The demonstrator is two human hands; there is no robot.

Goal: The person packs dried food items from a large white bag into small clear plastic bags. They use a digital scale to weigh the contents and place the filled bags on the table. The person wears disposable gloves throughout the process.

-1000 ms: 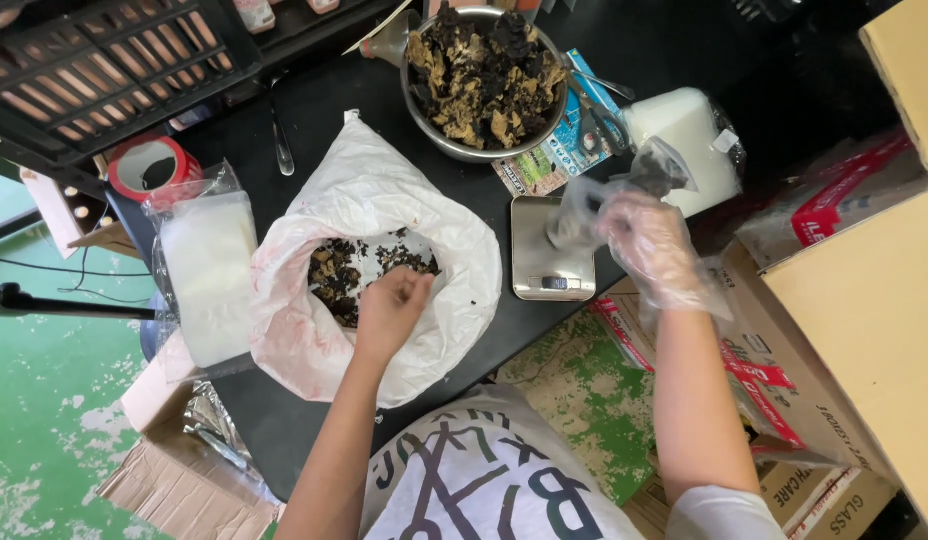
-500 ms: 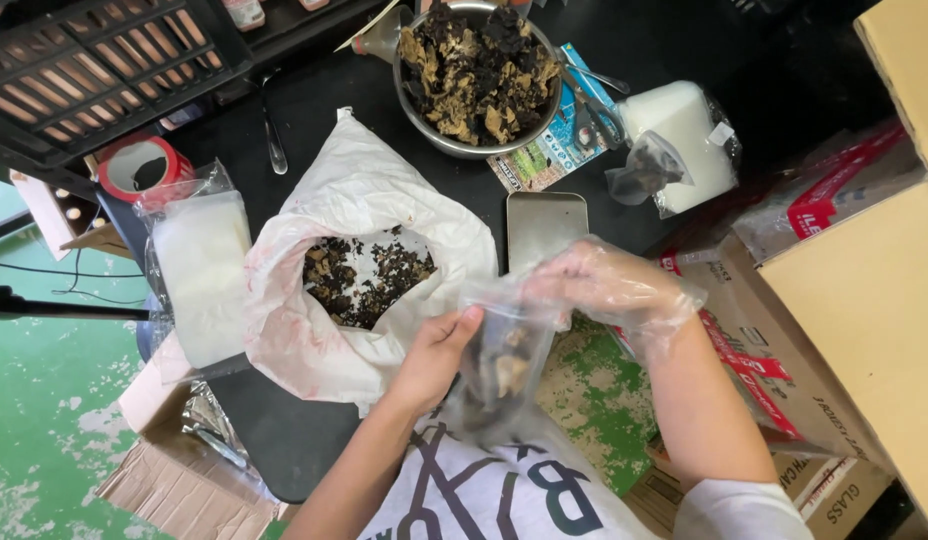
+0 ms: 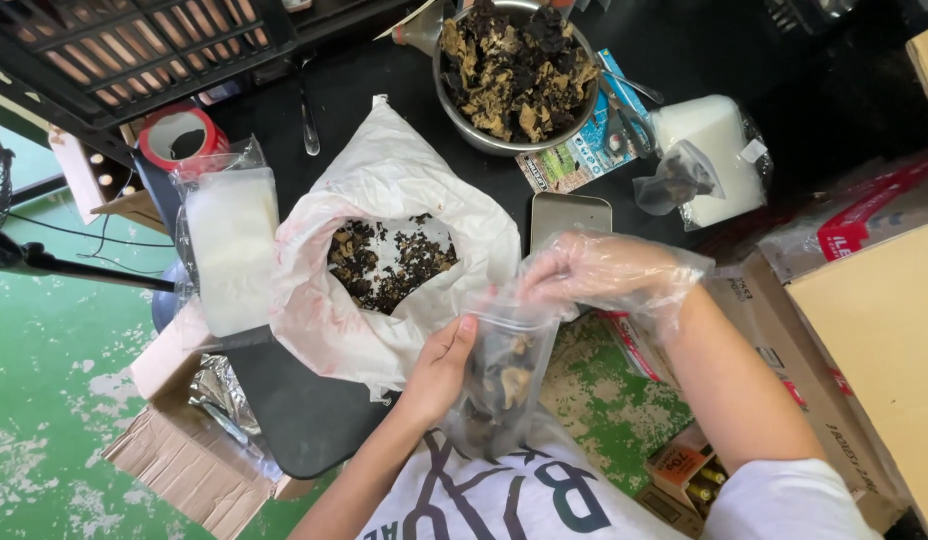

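Both hands have come off the tabletop [image 3: 314, 420] and met at six o'clock, close to the person's chest: the bare left hand [image 3: 439, 365], a second ago down in the white sack [image 3: 384, 190], now pinches the rim of a small clear pouch [image 3: 504, 385], and the glove-wrapped right hand [image 3: 594, 272] grips the opposite lip. Dark, crinkled dried fungus shows inside it. At twelve o'clock the steel bowl [image 3: 464, 125] stays heaped with the same curled pieces.
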